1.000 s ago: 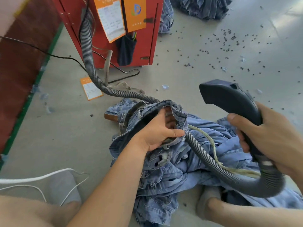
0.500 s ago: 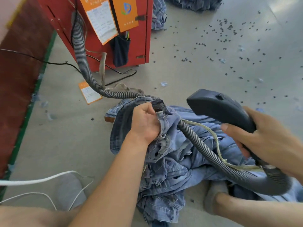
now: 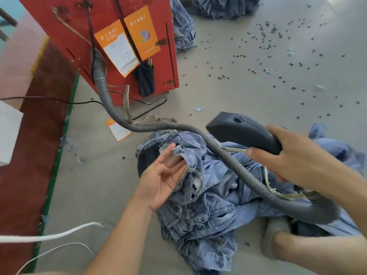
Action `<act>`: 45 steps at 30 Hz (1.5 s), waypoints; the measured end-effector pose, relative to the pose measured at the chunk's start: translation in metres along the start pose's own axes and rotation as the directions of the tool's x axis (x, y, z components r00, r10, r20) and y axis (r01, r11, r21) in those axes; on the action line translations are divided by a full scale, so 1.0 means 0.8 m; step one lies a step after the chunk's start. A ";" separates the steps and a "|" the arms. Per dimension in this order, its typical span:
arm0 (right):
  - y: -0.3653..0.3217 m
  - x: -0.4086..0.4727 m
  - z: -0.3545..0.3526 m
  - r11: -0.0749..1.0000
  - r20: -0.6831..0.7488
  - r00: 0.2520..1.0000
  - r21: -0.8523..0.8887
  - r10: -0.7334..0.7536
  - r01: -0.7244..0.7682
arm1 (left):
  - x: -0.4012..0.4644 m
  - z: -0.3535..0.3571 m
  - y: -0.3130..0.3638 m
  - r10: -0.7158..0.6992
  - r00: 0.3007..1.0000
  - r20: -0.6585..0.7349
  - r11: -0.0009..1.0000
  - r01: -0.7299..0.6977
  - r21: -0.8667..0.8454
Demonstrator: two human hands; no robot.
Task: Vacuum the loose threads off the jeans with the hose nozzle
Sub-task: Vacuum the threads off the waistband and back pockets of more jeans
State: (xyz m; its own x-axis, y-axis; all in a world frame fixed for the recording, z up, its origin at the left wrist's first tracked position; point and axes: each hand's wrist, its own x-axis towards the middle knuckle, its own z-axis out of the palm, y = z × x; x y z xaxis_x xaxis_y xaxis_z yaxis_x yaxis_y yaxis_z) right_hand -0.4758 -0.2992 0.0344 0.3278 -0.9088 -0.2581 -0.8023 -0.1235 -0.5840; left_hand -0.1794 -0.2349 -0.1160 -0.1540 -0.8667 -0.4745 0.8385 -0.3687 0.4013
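Jeans (image 3: 210,195) lie crumpled on the grey floor (image 3: 258,86) at near centre, with the grey ribbed hose (image 3: 228,157) draped across them from the red cabinet (image 3: 119,36) at far left. Right hand (image 3: 297,161), fingers curled, grips the handle of the dark nozzle (image 3: 238,128), held above the denim with its mouth pointing left. Left hand (image 3: 160,179) is palm-up, fingers straight and spread, their tips tucked under a frayed fold of the jeans. A dark pouch (image 3: 146,80) hanging on the cabinet holds thin items, too small to identify. Small dark scraps (image 3: 268,28) dot the far floor. Further denim (image 3: 218,4) is heaped at far centre.
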 end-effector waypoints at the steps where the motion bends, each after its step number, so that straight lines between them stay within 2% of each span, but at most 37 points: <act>1: 0.001 -0.002 -0.002 1.000 -0.010 1.000 0.011 0.002 -0.002 | 0.008 0.012 0.001 0.070 0.997 0.040 0.975 -0.077 0.209; 2: 0.002 -0.003 -0.004 1.000 -0.026 1.000 0.022 0.008 -0.007 | 0.019 0.021 0.000 0.133 0.989 0.069 0.860 -0.150 0.489; 3: 0.003 -0.005 -0.006 0.999 -0.047 0.999 0.033 0.017 -0.015 | 0.031 0.030 0.001 0.182 0.978 0.102 0.644 -0.197 0.739; 4: 0.005 -0.006 -0.009 0.999 -0.065 0.997 0.042 0.029 -0.027 | 0.045 0.034 0.003 0.217 0.963 0.159 0.352 -0.229 0.908; 5: 0.006 -0.007 -0.011 0.998 -0.073 0.996 0.055 0.041 -0.037 | 0.059 0.034 0.008 0.230 0.939 0.257 0.016 -0.268 0.963; 6: 0.007 -0.008 -0.013 0.996 -0.077 0.996 0.076 0.052 -0.047 | 0.072 0.034 0.012 0.205 0.897 0.392 -0.330 -0.314 0.890; 7: 0.008 -0.009 -0.015 0.994 -0.077 0.995 0.093 0.061 -0.054 | 0.083 0.033 0.016 0.137 0.834 0.535 -0.616 -0.352 0.705; 8: 0.009 -0.008 -0.018 0.993 -0.079 0.995 0.100 0.068 -0.060 | 0.094 0.031 0.019 0.051 0.780 0.623 -0.795 -0.346 0.498; 9: 0.012 -0.007 -0.019 0.993 -0.082 0.994 0.100 0.077 -0.069 | 0.106 0.030 0.021 -0.033 0.760 0.649 -0.877 -0.334 0.346; 11: 0.015 -0.004 -0.021 0.991 -0.087 0.992 0.102 0.092 -0.083 | 0.124 0.034 0.026 -0.164 0.800 0.577 -0.892 -0.370 0.260; 13: 0.016 -0.001 -0.021 0.991 -0.079 0.993 0.104 0.089 -0.080 | 0.127 0.048 0.031 -0.196 0.896 0.398 -0.846 -0.360 0.394; 15: 0.018 0.000 -0.022 0.991 -0.065 0.996 0.119 0.068 -0.060 | 0.122 0.065 0.041 -0.128 0.970 0.208 -0.760 -0.230 0.608; 16: 0.017 -0.001 -0.024 0.988 -0.054 0.997 0.145 0.057 -0.049 | 0.114 0.073 0.050 -0.062 0.991 0.119 -0.673 -0.129 0.728; 17: 0.016 -0.004 -0.027 0.984 -0.040 0.998 0.172 0.050 -0.043 | 0.099 0.081 0.061 -0.017 1.000 0.009 -0.534 -0.017 0.845; 18: 0.015 -0.006 -0.031 0.982 -0.026 0.999 0.187 0.047 -0.041 | 0.079 0.090 0.069 -0.029 0.992 -0.123 -0.358 0.105 0.928; 19: 0.015 -0.009 -0.035 0.981 -0.009 0.999 0.188 0.047 -0.045 | 0.056 0.099 0.074 -0.117 0.959 -0.257 -0.183 0.234 0.955; 20: 0.017 -0.012 -0.040 0.982 0.009 0.999 0.181 0.051 -0.051 | 0.034 0.104 0.072 -0.243 0.907 -0.344 -0.063 0.339 0.939; 21: 0.020 -0.014 -0.045 0.985 0.028 0.998 0.163 0.058 -0.061 | 0.014 0.107 0.063 -0.339 0.866 -0.368 -0.003 0.391 0.921; 22: 0.023 -0.017 -0.050 0.987 0.043 0.997 0.144 0.070 -0.076 | 0.000 0.109 0.050 -0.372 0.857 -0.357 0.049 0.402 0.914; 23: 0.025 -0.020 -0.053 0.987 0.052 0.995 0.131 0.087 -0.093 | -0.011 0.111 0.033 -0.346 0.872 -0.347 0.133 0.412 0.901; 25: 0.027 -0.024 -0.051 0.985 0.042 0.992 0.120 0.117 -0.121 | -0.011 0.113 -0.006 -0.238 0.891 -0.386 0.401 0.452 0.796; 26: 0.028 -0.023 -0.048 0.986 0.017 0.992 0.108 0.124 -0.125 | -0.002 0.112 -0.024 -0.183 0.888 -0.423 0.498 0.454 0.739; 28: 0.032 -0.018 -0.038 0.993 -0.022 0.993 0.028 0.119 -0.118 | 0.016 0.108 -0.055 -0.128 0.881 -0.456 0.606 0.433 0.667; 30: 0.029 -0.016 -0.028 0.986 -0.004 0.993 -0.116 0.119 -0.118 | 0.028 0.105 -0.071 -0.122 0.890 -0.439 0.647 0.407 0.645; 32: 0.027 -0.021 -0.013 0.973 0.045 0.990 -0.193 0.134 -0.123 | 0.033 0.105 -0.073 -0.129 0.905 -0.406 0.627 0.392 0.674; 34: 0.028 -0.023 0.003 0.968 0.041 0.987 -0.205 0.158 -0.147 | 0.035 0.105 -0.074 -0.137 0.940 -0.312 0.541 0.335 0.771; 35: 0.030 -0.021 0.010 0.966 0.007 0.985 -0.195 0.174 -0.170 | 0.034 0.103 -0.079 -0.124 0.962 -0.244 0.439 0.274 0.856; 36: 0.033 -0.017 0.015 0.963 -0.031 0.981 -0.184 0.194 -0.196 | 0.031 0.099 -0.089 -0.096 0.981 -0.166 0.279 0.187 0.942; 37: 0.038 -0.012 0.018 0.959 -0.064 0.974 -0.173 0.216 -0.224 | 0.026 0.094 -0.107 -0.051 0.996 -0.073 0.070 0.077 0.995; 38: 0.044 -0.006 0.019 0.953 -0.093 0.966 -0.163 0.243 -0.255 | 0.017 0.090 -0.129 0.006 0.999 0.035 -0.134 -0.034 0.990; 39: 0.050 -0.001 0.018 0.948 -0.119 0.957 -0.147 0.266 -0.282 | 0.005 0.089 -0.153 0.061 0.988 0.141 -0.297 -0.117 0.948; 40: 0.053 0.004 0.015 0.945 -0.139 0.949 -0.127 0.284 -0.302 | -0.003 0.089 -0.179 0.071 0.975 0.209 -0.416 -0.161 0.895; 43: 0.064 0.011 0.010 0.939 -0.190 0.938 -0.131 0.291 -0.318 | -0.012 0.099 -0.251 -0.152 0.969 0.196 -0.636 -0.247 0.731; 45: 0.069 0.010 0.009 0.943 -0.208 0.935 -0.105 0.288 -0.314 | -0.003 0.106 -0.274 -0.234 0.965 0.122 -0.689 -0.253 0.679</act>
State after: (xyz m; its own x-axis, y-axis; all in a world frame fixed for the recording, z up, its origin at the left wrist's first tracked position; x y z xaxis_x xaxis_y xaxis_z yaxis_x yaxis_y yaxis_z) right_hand -0.5137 -0.3105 -0.0058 -0.0286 -0.9680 -0.2494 -0.9125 0.1272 -0.3888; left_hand -0.4072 -0.1808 -0.1364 -0.4084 -0.7909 -0.4556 -0.8938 0.2454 0.3754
